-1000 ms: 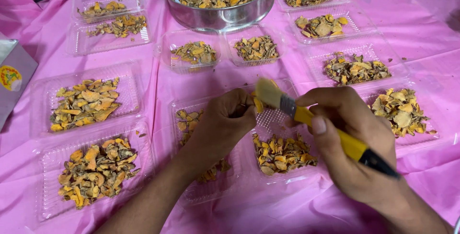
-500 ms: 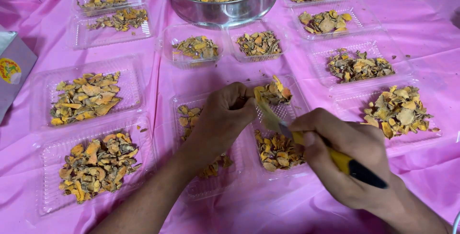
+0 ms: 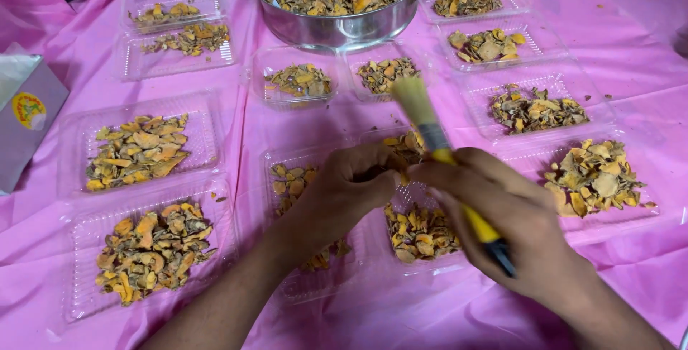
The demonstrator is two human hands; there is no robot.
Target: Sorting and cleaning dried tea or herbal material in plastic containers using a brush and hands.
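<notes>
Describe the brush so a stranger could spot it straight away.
Start at the big steel pot at the top of the pink cloth, then come down to the two hands in the middle. The brush stands in the right hand: pale bristles up, yellow handle, the only tool among trays of dried orange slices.

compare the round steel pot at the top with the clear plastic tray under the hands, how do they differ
The round steel pot is deep, opaque metal with black handles; the clear plastic tray is shallow, see-through and has none. The pot is heaped to its rim with dried yellow-brown pieces, while the tray holds only a small pile. The left hand and the right hand, which holds a yellow-handled brush, work over the tray; nothing touches the pot. Both stand on the pink cloth and hold the same dried pieces.
</notes>
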